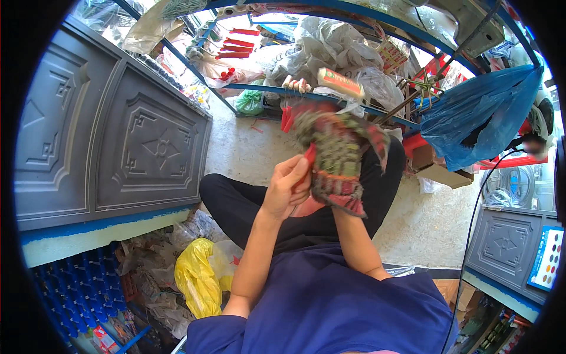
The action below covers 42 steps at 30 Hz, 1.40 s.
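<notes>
Above my crossed legs, my left hand point(288, 186) is closed round a red, narrow object point(310, 154), its fingers curled on it. The far end of that object is hidden behind cloth, so I cannot make out its kind. A ragged, woven rag point(337, 156) in green, red and grey covers my right hand, whose forearm point(358, 245) runs up under it. The rag is smeared by motion in its upper part and hangs close against the red object. My right fingers are hidden by the cloth.
A blue metal shelf point(265, 88) crowded with plastic bags and red-handled items stands ahead. Grey panelled cabinets point(156, 141) line the left. A yellow bag point(197, 277) lies at lower left. A blue plastic bag point(480, 118) and cardboard box point(436, 168) are at right.
</notes>
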Available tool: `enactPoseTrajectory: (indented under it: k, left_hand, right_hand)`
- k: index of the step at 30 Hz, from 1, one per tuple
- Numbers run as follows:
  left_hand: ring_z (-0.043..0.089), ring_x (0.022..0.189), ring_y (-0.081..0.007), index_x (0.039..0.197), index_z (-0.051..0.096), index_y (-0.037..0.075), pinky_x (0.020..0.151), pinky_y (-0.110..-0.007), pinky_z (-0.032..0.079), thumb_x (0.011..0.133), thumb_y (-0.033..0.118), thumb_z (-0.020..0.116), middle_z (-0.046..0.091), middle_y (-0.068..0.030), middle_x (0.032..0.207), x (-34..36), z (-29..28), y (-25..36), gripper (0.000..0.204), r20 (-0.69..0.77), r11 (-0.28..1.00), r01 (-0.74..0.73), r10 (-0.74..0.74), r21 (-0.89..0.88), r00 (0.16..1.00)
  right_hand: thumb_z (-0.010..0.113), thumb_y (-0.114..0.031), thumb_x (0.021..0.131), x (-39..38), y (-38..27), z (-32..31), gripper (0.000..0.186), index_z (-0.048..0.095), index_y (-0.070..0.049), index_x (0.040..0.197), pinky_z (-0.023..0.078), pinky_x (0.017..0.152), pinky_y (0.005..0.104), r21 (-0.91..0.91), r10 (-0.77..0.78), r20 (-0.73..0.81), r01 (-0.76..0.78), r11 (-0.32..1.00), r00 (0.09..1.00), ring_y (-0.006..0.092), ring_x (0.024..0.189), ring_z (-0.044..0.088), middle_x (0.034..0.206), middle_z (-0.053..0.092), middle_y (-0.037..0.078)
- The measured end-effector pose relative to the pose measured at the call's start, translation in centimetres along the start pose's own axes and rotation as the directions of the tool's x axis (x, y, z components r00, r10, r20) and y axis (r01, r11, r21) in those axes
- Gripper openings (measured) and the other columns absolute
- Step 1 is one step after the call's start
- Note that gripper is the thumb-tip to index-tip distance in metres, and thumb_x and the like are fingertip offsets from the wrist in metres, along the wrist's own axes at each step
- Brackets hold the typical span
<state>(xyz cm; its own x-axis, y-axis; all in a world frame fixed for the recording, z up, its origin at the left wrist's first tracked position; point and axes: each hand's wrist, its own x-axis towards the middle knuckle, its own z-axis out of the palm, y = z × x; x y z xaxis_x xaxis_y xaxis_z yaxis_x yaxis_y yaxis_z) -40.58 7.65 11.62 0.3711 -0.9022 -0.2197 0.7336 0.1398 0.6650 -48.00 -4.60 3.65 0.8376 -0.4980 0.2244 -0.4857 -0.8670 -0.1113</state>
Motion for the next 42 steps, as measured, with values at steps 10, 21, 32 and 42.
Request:
enactPoseTrajectory:
  k: [10,21,32,42]
  left_hand:
    - [0.028,0.04,-0.0029,0.092,0.058,0.002,0.035,-0.018,0.021,0.106,0.032,0.046,0.036,0.004,0.055,-0.8,-3.1,1.5,0.035,0.032,0.95,0.064,-0.057,-0.304,0.998]
    - [0.021,0.034,-0.0045,0.107,0.053,-0.006,0.032,-0.02,0.021,0.109,0.035,0.034,0.028,0.0053,0.051,-0.9,-3.1,0.8,0.045,0.256,0.806,0.257,-0.135,-0.533,0.957]
    - [0.042,0.05,-0.0047,0.128,0.057,0.0,0.045,-0.021,0.032,0.103,0.03,0.056,0.053,0.0005,0.068,-0.9,-2.9,1.5,0.039,-0.31,0.975,-0.218,0.221,0.046,0.925]
    - [0.036,0.042,-0.0034,0.113,0.067,-0.002,0.04,-0.02,0.025,0.103,0.03,0.057,0.049,0.0017,0.059,-1.0,-2.2,-0.6,0.036,-0.461,0.916,-0.195,0.351,0.352,0.815]
  right_hand:
    - [0.042,-0.034,0.101,-0.6,2.5,-1.4,0.052,0.041,-0.009,0.147,0.036,0.115,0.0411,0.193,0.02,0.136,-0.046,0.98,0.99,0.0253,0.137,0.042,0.15,0.043,0.011]
    - [0.04,-0.035,0.102,-1.2,2.4,-2.6,0.053,0.038,-0.009,0.149,0.034,0.117,0.0408,0.377,0.003,0.302,-0.122,0.918,0.953,0.024,0.141,0.038,0.153,0.04,0.009]
    - [0.044,-0.023,0.101,-0.3,3.2,-0.6,0.043,0.046,-0.006,0.142,0.041,0.109,0.0377,0.001,-0.185,-0.354,0.198,0.98,0.917,0.0247,0.131,0.048,0.145,0.048,0.011]
    - [0.046,-0.023,0.101,-0.8,2.8,-1.1,0.045,0.046,-0.007,0.143,0.039,0.111,0.0378,0.249,-0.045,-0.299,0.123,0.961,0.953,0.025,0.133,0.047,0.147,0.047,0.011]
